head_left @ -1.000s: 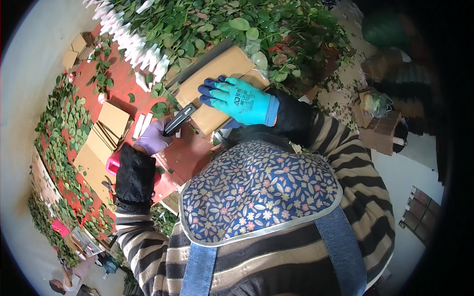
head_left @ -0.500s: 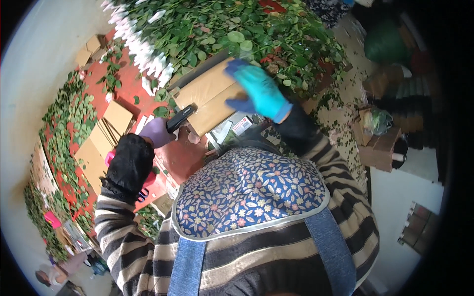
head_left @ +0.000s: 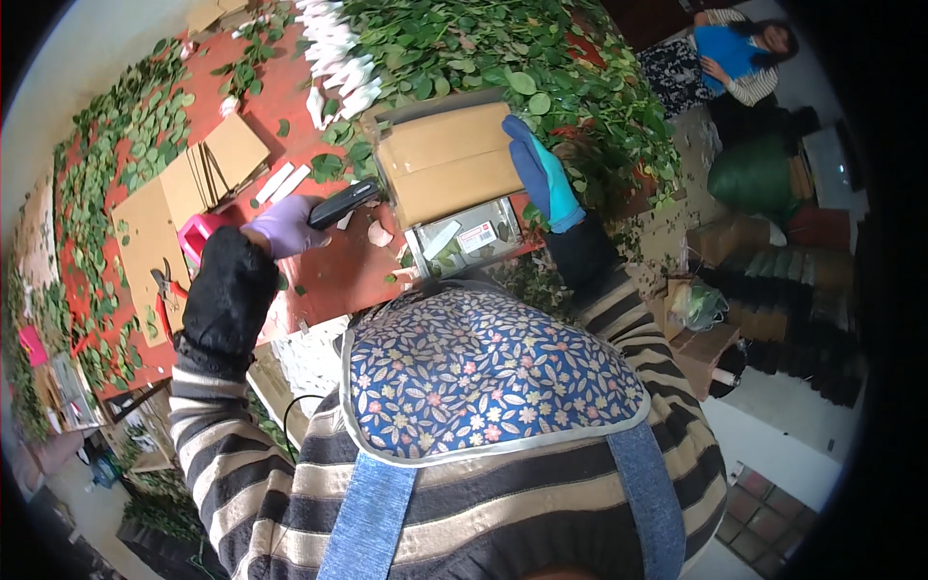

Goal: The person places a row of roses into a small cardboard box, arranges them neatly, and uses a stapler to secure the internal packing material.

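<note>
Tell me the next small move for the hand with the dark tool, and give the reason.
Probably bring the dark tool in the left hand across to the near edge of the brown cardboard sleeve. The right hand already rests on the sleeve's right side, seemingly steadying it over the bunch of leafy stems, while the tool's tip hangs just short of the cardboard, not yet touching it.

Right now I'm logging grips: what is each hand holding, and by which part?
The left hand grips a dark handheld tool by its near end. The right hand rests against the right edge of the brown cardboard stack, enclosing nothing visible.
</note>
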### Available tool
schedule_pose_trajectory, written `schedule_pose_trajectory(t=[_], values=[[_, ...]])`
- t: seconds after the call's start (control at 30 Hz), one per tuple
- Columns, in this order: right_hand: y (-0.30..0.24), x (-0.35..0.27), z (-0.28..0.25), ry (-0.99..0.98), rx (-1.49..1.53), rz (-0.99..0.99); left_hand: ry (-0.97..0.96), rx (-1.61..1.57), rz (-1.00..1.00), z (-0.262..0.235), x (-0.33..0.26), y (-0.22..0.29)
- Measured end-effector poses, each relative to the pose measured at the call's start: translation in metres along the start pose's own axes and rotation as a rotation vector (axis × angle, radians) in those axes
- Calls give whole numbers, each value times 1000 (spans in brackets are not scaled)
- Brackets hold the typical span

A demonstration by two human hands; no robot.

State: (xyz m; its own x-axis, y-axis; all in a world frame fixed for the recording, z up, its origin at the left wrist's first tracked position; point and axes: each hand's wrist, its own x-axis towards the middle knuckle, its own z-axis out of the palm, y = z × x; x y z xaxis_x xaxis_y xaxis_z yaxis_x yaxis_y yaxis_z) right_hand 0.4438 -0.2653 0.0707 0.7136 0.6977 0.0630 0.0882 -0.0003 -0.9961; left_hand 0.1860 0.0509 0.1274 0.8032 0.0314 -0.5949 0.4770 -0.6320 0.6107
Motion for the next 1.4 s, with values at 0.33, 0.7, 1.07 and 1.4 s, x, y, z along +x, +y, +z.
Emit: schedule_pose_trajectory(t=[0.33,0.7,1.07,1.4], values=[[-33,7,-5,-39,138,317,750,743,-101,148,-1,11],[-23,12,-15,-48,-47,270,850,716,-8,168,35,44],[29,24,-16,-41,-198,53,835,850,7,159,25,27],[25,26,-6,-42,-231,-2,930,864,20,161,48,6]])
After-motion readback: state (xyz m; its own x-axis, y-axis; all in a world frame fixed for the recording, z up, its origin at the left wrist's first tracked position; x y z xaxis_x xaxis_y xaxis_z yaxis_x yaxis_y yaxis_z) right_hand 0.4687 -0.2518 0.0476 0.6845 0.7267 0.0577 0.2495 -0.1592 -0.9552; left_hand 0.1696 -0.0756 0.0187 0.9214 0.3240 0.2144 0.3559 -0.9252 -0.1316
